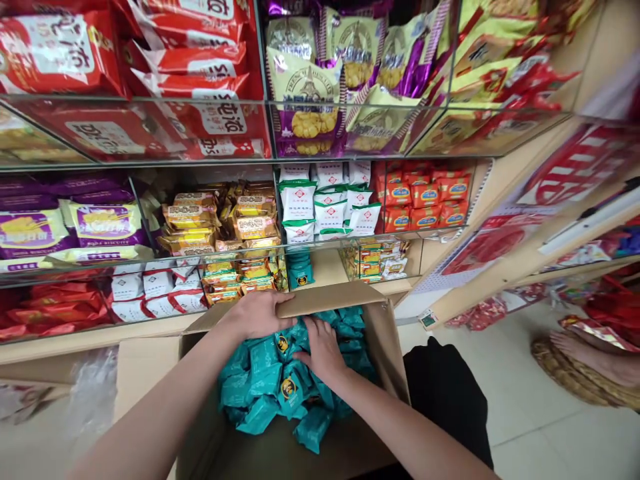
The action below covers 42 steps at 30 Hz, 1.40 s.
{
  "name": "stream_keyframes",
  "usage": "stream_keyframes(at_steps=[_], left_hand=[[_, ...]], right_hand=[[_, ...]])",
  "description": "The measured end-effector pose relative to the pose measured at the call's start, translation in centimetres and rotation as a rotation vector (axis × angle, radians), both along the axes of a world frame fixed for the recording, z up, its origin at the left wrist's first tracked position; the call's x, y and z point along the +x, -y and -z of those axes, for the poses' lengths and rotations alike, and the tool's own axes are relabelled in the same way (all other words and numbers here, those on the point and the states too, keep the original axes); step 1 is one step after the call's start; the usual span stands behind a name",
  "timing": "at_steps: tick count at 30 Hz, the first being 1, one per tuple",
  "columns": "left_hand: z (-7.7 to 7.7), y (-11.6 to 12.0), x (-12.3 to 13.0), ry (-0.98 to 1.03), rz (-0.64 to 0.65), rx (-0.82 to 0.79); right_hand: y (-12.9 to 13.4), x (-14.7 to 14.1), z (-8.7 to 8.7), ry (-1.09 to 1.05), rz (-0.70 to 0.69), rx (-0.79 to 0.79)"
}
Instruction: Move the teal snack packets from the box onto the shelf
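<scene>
bare hands (325,353) and forearms (165,393), black clothing (445,400)

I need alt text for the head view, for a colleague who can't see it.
The left hand is at the far flap of an open carton, the right hand on the teal packets inside. Beyond, shelves hold wrapped snacks, mostly red, purple, white and yellow.

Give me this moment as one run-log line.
left hand: gripping carton flap | right hand: on teal packets inside carton | ahead: shelves, wrapped snacks
</scene>
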<state>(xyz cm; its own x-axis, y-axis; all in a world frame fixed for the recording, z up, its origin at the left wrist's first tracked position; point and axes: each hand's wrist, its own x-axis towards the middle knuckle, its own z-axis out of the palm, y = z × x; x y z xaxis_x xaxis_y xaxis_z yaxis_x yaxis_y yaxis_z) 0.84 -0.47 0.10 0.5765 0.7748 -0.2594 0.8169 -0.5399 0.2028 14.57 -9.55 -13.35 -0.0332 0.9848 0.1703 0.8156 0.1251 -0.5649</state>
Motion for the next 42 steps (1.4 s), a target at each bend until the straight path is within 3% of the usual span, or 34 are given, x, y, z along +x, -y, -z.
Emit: stream_keyframes(at_steps=[5, 10, 13, 16, 18, 22, 27, 32, 38, 42], left_hand=[[0.0, 0.1, -0.1, 0.028, 0.012, 0.008], [-0.3, -0.3, -0.4, 0.058, 0.037, 0.006], [-0.8, 0.5, -0.6, 0.215, 0.126, 0.098], [-1.2, 3.4, 0.0, 0.521, 0.177, 0.299], [-1.1, 6.2, 0.8, 0.697, 0.113, 0.334], [-0.5, 10.8, 3.0, 0.889, -0.211, 0.222], [0.1, 13.1, 4.9, 1.127, -0.509, 0.143], [0.4, 14.0, 5.3, 1.237, -0.580, 0.145], [0.5, 13.9, 4.9, 1.239, -0.538, 0.158], [0.9, 14.0, 4.9, 1.186, -0.474, 0.230]], right_hand=[[-0.2, 0.7, -0.4, -0.090, 0.013, 0.005], [2.1, 2.6, -2.7, -0.600, -0.002, -0.092], [3.8, 3.2, -5.0, -0.956, 0.018, -0.222], [5.5, 3.7, -7.8, -1.120, 0.007, -0.249], [6.4, 4.0, -9.5, -1.141, -0.039, -0.242], [7.5, 3.9, -11.3, -1.152, -0.073, -0.190], [7.3, 2.0, -10.6, -1.128, 0.269, 0.083], [6.7, 1.1, -10.1, -1.123, 0.421, 0.199], [7.0, 2.2, -11.6, -1.141, 0.319, 0.050], [6.8, 2.6, -11.9, -1.111, 0.361, 0.012]])
